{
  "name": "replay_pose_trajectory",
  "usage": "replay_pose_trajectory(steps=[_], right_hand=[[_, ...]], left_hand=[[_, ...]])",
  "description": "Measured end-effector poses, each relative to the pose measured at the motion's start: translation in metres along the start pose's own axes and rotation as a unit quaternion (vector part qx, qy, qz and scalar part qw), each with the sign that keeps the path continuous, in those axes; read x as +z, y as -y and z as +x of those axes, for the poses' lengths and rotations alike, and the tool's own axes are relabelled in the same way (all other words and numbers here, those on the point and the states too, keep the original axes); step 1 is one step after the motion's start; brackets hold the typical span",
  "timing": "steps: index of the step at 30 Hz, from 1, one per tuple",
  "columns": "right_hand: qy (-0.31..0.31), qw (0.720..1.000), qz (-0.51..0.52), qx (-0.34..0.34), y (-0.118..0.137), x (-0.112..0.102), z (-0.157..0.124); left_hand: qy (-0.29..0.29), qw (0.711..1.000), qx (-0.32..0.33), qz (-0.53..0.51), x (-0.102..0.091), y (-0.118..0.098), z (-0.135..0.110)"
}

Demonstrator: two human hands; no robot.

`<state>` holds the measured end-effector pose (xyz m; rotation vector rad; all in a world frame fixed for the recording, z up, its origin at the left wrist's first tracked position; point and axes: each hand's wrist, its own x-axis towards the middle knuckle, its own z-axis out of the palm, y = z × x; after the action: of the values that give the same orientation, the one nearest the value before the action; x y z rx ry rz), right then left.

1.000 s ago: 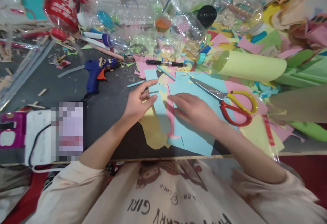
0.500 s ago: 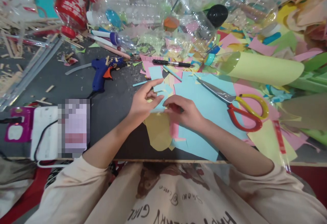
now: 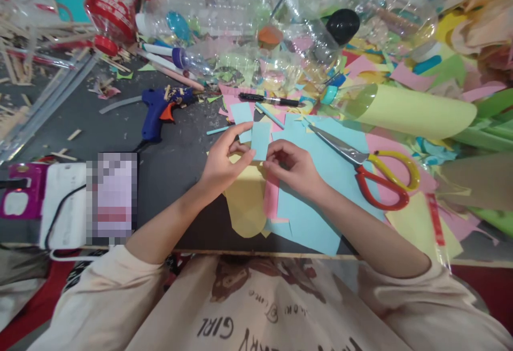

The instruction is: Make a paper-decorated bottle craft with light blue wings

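The left hand (image 3: 222, 163) is gripping the small blue paper piece (image 3: 261, 140) by its near left edge, with the thumb pressing from below, the index finger stretching along the far side, and the other fingers curling in. The right hand (image 3: 295, 169) is half closed and pinching the piece's near right corner with its fingertips. Between them the piece is standing lifted just above the paper heap, at the middle of the table (image 3: 176, 166).

Directly beneath, a yellow sheet (image 3: 245, 204), a pink strip (image 3: 271, 197) and a large blue sheet (image 3: 320, 190) are lying overlapped. To the right, the scissors (image 3: 379, 173) are resting on the large blue sheet, with nobody touching them. To the far left the glue gun (image 3: 160, 109) is lying on its side, and a pen (image 3: 268, 99) and plastic bottles (image 3: 240, 14) are sitting farther back.

The piece seems already cut to shape. It is showing no fold or glue yet and is not joined to anything, so the work appears to be at an early to middle stage.
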<state>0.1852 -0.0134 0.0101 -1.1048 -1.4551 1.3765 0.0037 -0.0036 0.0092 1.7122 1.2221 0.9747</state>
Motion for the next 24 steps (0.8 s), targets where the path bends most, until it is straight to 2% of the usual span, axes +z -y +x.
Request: replay_pose_trajectory(steps=[2,5,9,12,16,24], right_hand=[[0.000,1.000,0.020,-0.002,0.000,0.000,0.000],[-0.038,0.997,0.064,0.001,-0.002,0.000,0.002],[-0.075,0.990,0.116,0.021,-0.001,-0.004,0.005],[-0.059,0.992,0.102,0.040,0.001,-0.008,0.006],[-0.062,0.995,0.063,0.053,0.004,-0.011,0.006],[-0.095,0.991,0.087,0.039,0.002,-0.010,0.007]], left_hand=[[-0.001,1.000,0.005,0.001,0.001,0.000,0.000],[0.004,1.000,0.016,0.003,0.002,0.000,-0.001],[0.045,0.998,0.032,0.017,0.002,0.000,-0.003],[0.081,0.995,0.047,0.026,0.001,-0.001,-0.004],[0.094,0.993,0.063,0.022,-0.001,-0.003,-0.004],[0.068,0.998,-0.015,0.005,-0.002,-0.006,-0.002]])
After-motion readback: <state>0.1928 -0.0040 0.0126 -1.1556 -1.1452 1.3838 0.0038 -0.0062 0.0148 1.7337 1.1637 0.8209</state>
